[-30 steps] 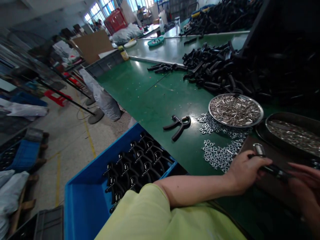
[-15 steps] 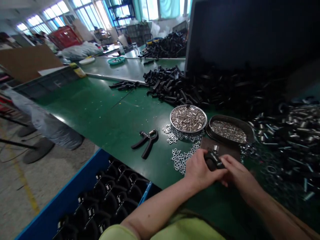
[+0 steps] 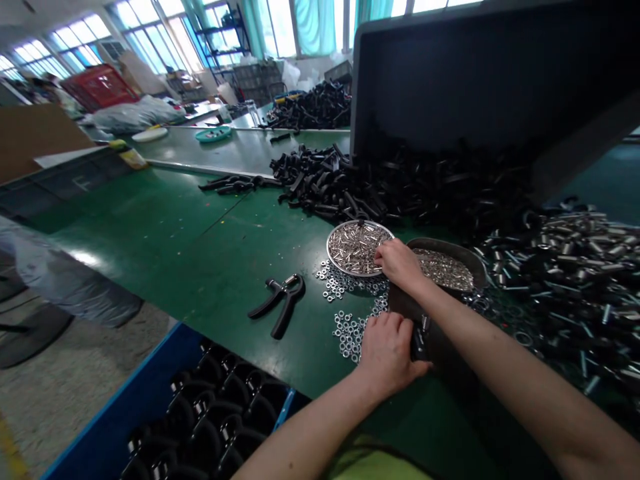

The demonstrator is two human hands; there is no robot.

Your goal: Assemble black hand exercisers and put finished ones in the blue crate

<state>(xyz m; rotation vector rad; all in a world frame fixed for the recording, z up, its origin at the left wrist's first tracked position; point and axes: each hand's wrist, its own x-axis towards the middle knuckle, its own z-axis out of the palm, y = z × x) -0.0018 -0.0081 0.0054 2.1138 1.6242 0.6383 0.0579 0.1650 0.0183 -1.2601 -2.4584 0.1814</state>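
My left hand (image 3: 387, 350) is closed around a black plastic part (image 3: 419, 345), mostly hidden by the fingers, with a shiny metal piece at its upper end. It is held low over a dark plate (image 3: 404, 305). Over the right rim of a round metal dish (image 3: 329, 252) is my right hand (image 3: 400, 263), fingers pinched together among small metal pins (image 3: 355, 243). Whether a pin is between those fingertips is hidden. Loose nuts (image 3: 349, 333) lie scattered left of my left hand. Further left lies a black hand grip exerciser (image 3: 283, 303) with spread handles.
A dark oval tray (image 3: 480, 263) of small metal parts adjoins the dish. Black handles (image 3: 325, 177) are heaped behind, before a big dark bin (image 3: 450, 87). Metal sleeves and bolts (image 3: 575, 260) cover the right side. A blue crate (image 3: 165, 360) of black hand grips stands below the table's edge.
My right hand has left the black part and reached forward to the dish of pins. My left hand keeps the part and has lowered slightly. The camera view has shifted to the right.
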